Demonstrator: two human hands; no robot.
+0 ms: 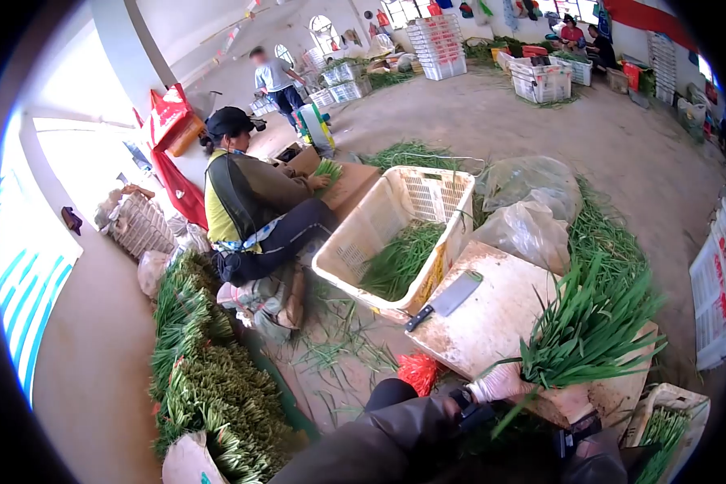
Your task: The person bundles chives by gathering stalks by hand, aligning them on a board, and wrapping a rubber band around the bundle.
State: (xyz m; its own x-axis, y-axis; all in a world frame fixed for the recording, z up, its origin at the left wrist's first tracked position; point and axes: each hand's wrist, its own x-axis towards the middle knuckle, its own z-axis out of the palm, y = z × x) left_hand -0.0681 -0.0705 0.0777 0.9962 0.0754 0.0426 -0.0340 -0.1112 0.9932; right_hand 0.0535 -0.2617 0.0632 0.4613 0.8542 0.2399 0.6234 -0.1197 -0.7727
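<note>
Leafy bundle (593, 331), as seen through the head camera I follow from afar, lies at the right of the view over the near right part of a stained worktop (500, 294), its leaf tips fanned outward. From left to right: stacked greens (226, 379) line the floor; beyond them a co-worker (250, 189) sits with a hand on a smaller bunch (328, 169). Next stands a white crate (343, 242), loose leaves inside; below it, a tangle of red strands (418, 372) lies beside the worktop. A knife (458, 292) rests near the worktop's left edge, its handle reaching that edge; I judge that a sleeve or a sideways push could tip it off. My left hand (500, 383) is closed about the near end of the bundle. My right hand (574, 401) sits under the leaves at the bundle's lower side; they cover its fingers, so I cannot tell whether it grips. Should the left hand slacken, I would expect the fan to splay and shed leaves, since its spread tips look unsupported. At far right, a small crate (699, 403) of stalks sits close enough to catch dropped pieces or snag the right sleeve.
</note>
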